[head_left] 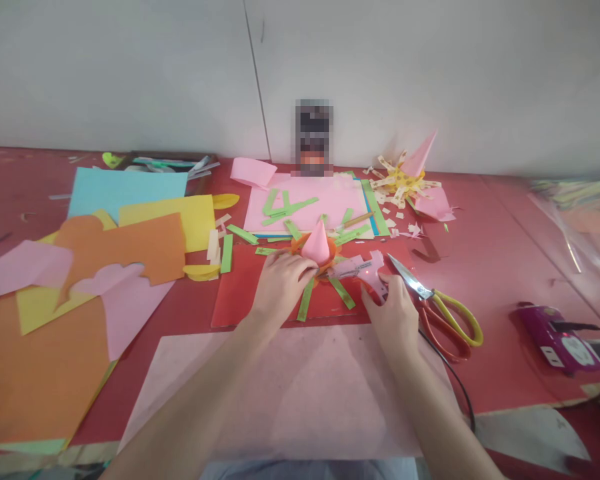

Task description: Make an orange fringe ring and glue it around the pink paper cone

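A pink paper cone (317, 244) stands on an orange paper piece (300, 244), with green paper strips (341, 293) spread around it on a red sheet (240, 287). My left hand (283, 280) is closed at the near left edge of the orange piece; what its fingertips pinch is too small to make out. My right hand (393, 307) is wrapped round the handle of a pink glue gun (363, 270), whose nozzle points left at the base of the cone. Scissors (430, 293) with red and yellow handles lie open just right of my right hand.
Orange paper (45, 367), yellow, blue and pink sheets cover the left side. A finished-looking cone figure (413, 177) stands at the back right among scraps. A purple power strip (555, 339) with cables sits at the right. A pink board (300, 393) lies in front.
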The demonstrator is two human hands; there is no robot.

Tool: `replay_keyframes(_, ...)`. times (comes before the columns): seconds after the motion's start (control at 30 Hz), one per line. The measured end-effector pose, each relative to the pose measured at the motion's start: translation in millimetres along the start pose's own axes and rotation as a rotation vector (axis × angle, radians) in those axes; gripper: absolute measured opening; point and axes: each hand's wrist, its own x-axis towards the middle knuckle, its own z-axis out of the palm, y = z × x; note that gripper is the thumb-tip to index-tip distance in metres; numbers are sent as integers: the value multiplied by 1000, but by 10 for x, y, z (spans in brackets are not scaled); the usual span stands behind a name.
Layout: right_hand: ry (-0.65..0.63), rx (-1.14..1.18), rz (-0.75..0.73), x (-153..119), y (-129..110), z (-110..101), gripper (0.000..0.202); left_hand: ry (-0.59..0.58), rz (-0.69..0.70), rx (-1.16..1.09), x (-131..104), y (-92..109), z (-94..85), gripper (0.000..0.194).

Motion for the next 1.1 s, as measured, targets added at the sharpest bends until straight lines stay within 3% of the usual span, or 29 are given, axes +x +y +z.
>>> replay_keyframes(0.6, 13, 20, -45, -7, 23, 2, 29, 20, 3, 13, 4, -14, 15, 11)
replay_keyframes(1.1, -4, 20, 23, -2, 43, -42, 30, -2, -4, -6, 1, -4, -3, 12)
